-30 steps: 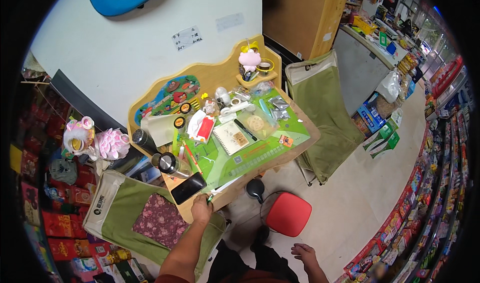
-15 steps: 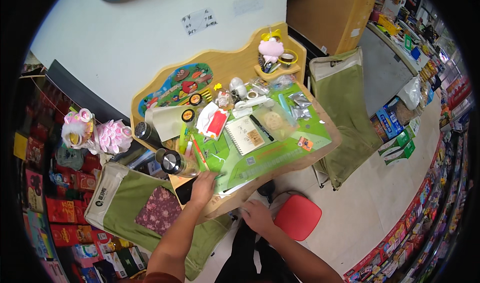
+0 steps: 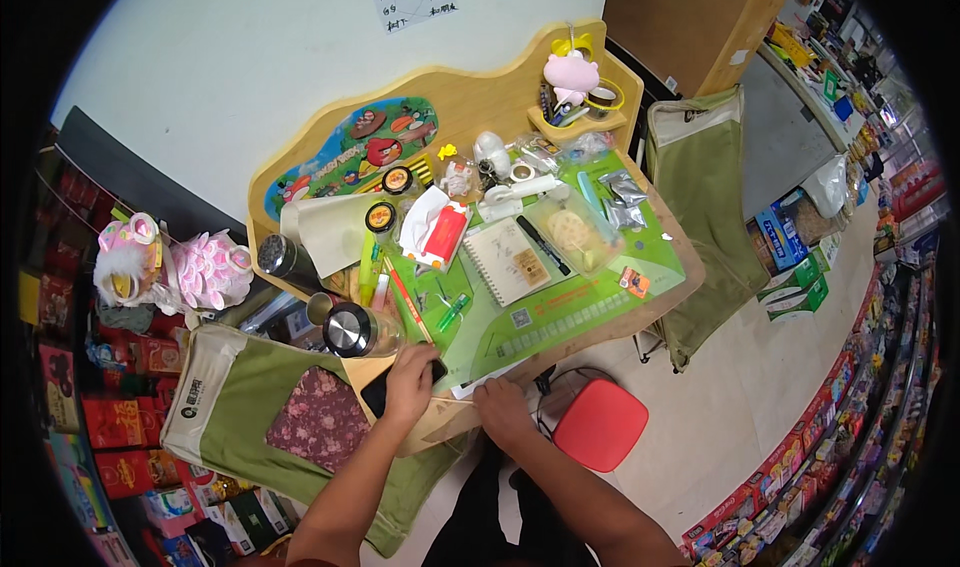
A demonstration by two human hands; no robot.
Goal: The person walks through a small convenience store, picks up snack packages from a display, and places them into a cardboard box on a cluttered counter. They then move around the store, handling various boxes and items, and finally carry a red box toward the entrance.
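Note:
At the desk's front left corner, my left hand (image 3: 408, 379) is closed over a dark phone (image 3: 376, 394), which shows on both sides of the fingers. My right hand (image 3: 503, 412) is at the front edge, fingers together and curled beside a white paper strip (image 3: 490, 378); whatever is under them is hidden. A green pen-like tube (image 3: 453, 312) lies on the green desk mat (image 3: 560, 312), beyond my left hand. An orange pencil (image 3: 410, 303) is close to it. Farther back are a spiral notebook (image 3: 505, 262), a black marker (image 3: 543, 245) and a red-and-white tissue pack (image 3: 437, 233).
A steel-lidded glass jar (image 3: 350, 330) stands left of my left hand, with a dark bottle (image 3: 285, 259) behind. A plastic box (image 3: 575, 235) sits right of the notebook. Below the desk's right side is a red stool (image 3: 600, 425); green folding chairs (image 3: 700, 257) flank the desk.
My left hand has let go of the green tube, which now lies on the mat, and has closed over the phone. My right hand has moved up to the desk edge. The view has shifted.

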